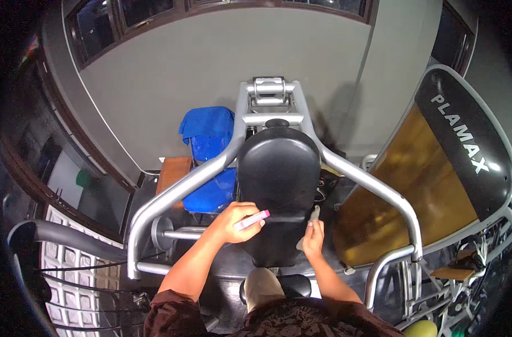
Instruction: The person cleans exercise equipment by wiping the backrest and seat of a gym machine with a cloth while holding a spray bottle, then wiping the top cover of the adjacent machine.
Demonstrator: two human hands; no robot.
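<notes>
My left hand (240,223) is closed around a slim white stick with a pink end (252,219), held in front of the black padded backrest (278,168) of a gym machine. The stick has faint markings too small to read. To the right, my right hand (312,238) is closed on a slender whitish object (315,213), whose pale tip sticks up above the fingers and whose lower end shows below them. Its kind is not clear. Both hands are apart, over the black seat pad (273,244).
Silver tube arms (191,182) of the machine curve around both sides. Behind it on the left stands a blue chair (211,194) with a blue towel (208,123). A brown panel marked PLAMAX (402,196) leans at right. White moulded panels (79,281) lie at lower left.
</notes>
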